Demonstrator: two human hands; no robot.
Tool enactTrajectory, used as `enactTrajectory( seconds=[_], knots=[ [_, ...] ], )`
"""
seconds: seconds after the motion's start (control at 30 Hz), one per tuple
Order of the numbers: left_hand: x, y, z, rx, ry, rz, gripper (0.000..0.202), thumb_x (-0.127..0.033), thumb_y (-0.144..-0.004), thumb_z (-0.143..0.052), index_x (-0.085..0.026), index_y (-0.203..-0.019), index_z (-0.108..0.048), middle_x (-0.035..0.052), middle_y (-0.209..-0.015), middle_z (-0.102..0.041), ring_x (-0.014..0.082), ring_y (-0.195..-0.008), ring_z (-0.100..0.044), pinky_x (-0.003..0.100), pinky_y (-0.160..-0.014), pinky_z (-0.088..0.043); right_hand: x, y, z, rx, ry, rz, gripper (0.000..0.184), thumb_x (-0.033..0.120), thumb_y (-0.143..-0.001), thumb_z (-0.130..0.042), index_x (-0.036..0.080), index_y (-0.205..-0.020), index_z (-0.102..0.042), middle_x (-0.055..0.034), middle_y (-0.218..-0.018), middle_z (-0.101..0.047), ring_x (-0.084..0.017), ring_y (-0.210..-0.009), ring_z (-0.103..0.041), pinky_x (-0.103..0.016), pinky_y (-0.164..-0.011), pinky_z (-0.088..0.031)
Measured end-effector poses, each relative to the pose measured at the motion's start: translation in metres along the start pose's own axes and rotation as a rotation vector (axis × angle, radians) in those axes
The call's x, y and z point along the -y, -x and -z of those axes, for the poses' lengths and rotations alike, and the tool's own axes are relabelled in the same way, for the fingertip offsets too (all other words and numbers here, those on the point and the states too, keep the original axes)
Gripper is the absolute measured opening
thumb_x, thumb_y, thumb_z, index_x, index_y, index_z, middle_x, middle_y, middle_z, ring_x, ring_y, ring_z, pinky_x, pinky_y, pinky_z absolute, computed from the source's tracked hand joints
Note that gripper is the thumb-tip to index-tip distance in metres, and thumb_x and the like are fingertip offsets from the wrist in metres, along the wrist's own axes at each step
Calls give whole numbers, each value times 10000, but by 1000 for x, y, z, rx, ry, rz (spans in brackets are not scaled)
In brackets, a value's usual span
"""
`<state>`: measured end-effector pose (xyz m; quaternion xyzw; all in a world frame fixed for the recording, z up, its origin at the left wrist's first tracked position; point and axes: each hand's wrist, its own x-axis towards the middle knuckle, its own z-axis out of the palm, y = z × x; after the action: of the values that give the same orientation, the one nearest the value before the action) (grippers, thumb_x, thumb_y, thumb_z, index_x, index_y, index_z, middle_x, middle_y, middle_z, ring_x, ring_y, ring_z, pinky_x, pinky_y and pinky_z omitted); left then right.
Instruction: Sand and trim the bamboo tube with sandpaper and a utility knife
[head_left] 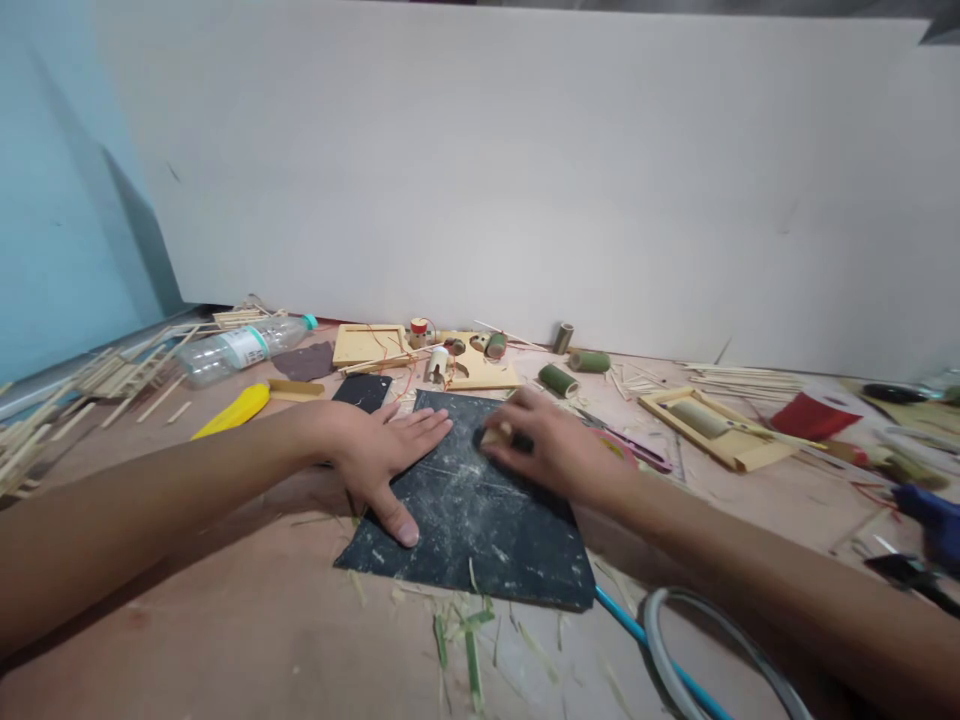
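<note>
A dark sheet of sandpaper [480, 510], streaked with pale dust, lies on the table in front of me. My left hand [394, 450] rests flat on its left side, fingers spread and thumb pointing toward me. Over the sheet's upper right part, my right hand [544, 440] is closed around a small pale bamboo piece [496, 436], which touches or nearly touches the sandpaper. Motion blurs that hand a little, and its fingers hide most of the piece.
Bamboo shavings [469, 640] litter the near side. Behind lie green bamboo tubes [559, 380], a wooden frame [367, 345] and a purple cutter [637, 450]. A plastic bottle [247, 345] and yellow object [236, 408] lie left; a grey cable loop [660, 640] sits right.
</note>
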<state>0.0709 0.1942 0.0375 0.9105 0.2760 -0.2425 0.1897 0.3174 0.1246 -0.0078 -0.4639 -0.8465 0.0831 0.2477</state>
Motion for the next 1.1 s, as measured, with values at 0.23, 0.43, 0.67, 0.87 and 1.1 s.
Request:
enactTrajectory(
  seconds=[0.23,0.43,0.67,0.87,1.1],
  knots=[
    [-1,0,0,25,-23,-3,1409,-751,-716,-722,-76,-1629,113,175,-1672,152,371,-1563,105,583,-1249,-15,-1,-2,5,103,-43,93,174,312,-939,-678,209,-1067,-735,-80,-1011,-592,-215,-875,-646,-355,-829,-542],
    [2,0,1,55,-40,-9,1392,-767,-733,-695,-100,-1630,135,149,-1670,190,348,-1566,126,558,-1257,3,-1,-2,4,118,-32,103,235,376,-930,-716,239,-1120,-732,-87,-1092,-623,-226,-969,-646,-358,-878,-534],
    [-5,-6,-3,-30,8,-30,1384,-789,-717,-704,-93,-1652,41,181,-1689,113,379,-1572,80,564,-1260,8,22,3,-1,66,-257,32,569,447,-841,-824,239,-1321,-601,-93,-1248,-689,-259,-1141,-647,-409,-997,-503],
    [-14,0,7,-56,-2,-44,1361,-769,-729,-707,-111,-1653,46,147,-1699,116,348,-1580,82,559,-1264,0,1,-1,7,104,-227,41,439,510,-849,-796,247,-1190,-711,-83,-1228,-666,-244,-1132,-643,-396,-1015,-493],
    [-11,2,5,11,-15,43,1465,-768,-630,-782,-103,-1653,30,141,-1698,109,440,-1552,98,598,-1258,-75,10,5,3,186,-116,101,475,423,-1032,-564,276,-1483,-547,-128,-1331,-599,-256,-1220,-589,-435,-1063,-472]
  ],
)
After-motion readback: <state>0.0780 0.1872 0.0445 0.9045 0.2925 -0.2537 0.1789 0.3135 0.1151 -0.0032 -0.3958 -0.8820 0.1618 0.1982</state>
